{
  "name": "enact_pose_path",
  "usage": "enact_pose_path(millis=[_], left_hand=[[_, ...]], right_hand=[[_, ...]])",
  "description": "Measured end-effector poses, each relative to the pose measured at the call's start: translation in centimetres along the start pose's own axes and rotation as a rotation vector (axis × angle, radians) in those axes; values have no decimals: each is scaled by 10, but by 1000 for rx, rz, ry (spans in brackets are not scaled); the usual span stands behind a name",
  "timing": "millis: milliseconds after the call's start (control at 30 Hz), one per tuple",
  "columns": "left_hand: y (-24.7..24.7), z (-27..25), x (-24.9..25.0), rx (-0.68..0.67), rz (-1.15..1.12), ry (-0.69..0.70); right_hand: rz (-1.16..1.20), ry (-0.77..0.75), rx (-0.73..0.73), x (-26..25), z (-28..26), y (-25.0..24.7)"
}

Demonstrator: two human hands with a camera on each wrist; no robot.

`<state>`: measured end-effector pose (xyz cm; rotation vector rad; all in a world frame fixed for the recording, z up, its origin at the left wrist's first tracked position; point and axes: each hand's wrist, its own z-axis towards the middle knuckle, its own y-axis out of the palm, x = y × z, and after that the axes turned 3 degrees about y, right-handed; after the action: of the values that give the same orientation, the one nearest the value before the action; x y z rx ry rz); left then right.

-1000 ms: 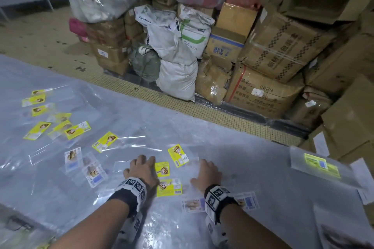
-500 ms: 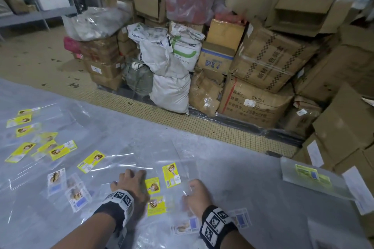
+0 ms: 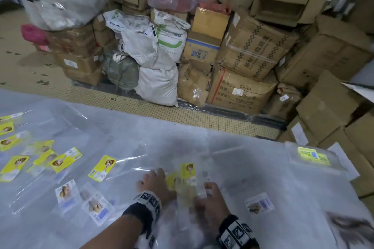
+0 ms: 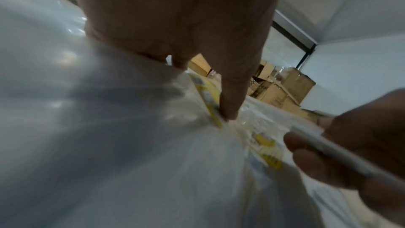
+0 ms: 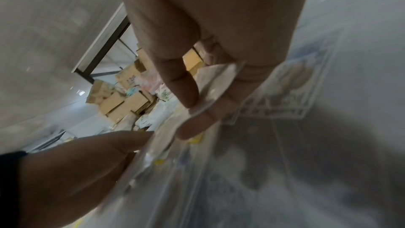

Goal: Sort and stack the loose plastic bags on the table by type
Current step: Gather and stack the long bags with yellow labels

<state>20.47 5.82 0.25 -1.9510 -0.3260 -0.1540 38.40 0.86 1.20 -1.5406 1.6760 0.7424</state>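
Loose clear plastic bags lie on the plastic-covered table [image 3: 125, 127]. Some carry yellow labels [image 3: 102, 168], others white-and-blue labels [image 3: 66, 190]. My left hand [image 3: 155, 184] lies flat on a small pile of yellow-label bags [image 3: 188, 172], and a straight fingertip [image 4: 229, 108] presses down beside a yellow label [image 4: 210, 100]. My right hand [image 3: 210, 196] is just right of that pile and pinches the edge of a clear bag [image 5: 210, 82] between fingers and thumb. That bag's label is hidden. The picture is blurred around both hands.
More yellow-label bags [image 3: 18, 163] are spread at the table's left. A white-and-blue-label bag [image 3: 259, 204] lies right of my hands, and a flat stack with a green-yellow label [image 3: 311, 155] sits far right. Cardboard boxes [image 3: 253, 52] and white sacks [image 3: 155, 70] stand beyond the table.
Both hands have drawn closer together over the yellow-label pile. The right hand went from resting flat to pinching a clear bag's edge. The head view has shifted right.
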Motion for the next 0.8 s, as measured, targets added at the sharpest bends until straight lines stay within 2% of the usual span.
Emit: enact_pose_path(millis=[200, 300, 400, 500, 600, 700, 800], left_hand=[[-20, 14, -20, -211, -191, 129], [-25, 17, -26, -159, -407, 214], [-29, 12, -31, -125, -673, 229], [-33, 3, -38, -175, -990, 142], [-27, 2, -52, -224, -1117, 98], [-19, 1, -70, -271, -1103, 149], [-27, -8, -86, -234, -965, 218]], right_hand=[[132, -85, 282, 13, -25, 34], [201, -82, 358, 21, -35, 48], [222, -66, 381, 23, -41, 63], [256, -48, 316, 18, -49, 83], [185, -41, 276, 23, -48, 101], [-50, -63, 228, 27, -50, 110], [-269, -75, 120, 26, -51, 115]])
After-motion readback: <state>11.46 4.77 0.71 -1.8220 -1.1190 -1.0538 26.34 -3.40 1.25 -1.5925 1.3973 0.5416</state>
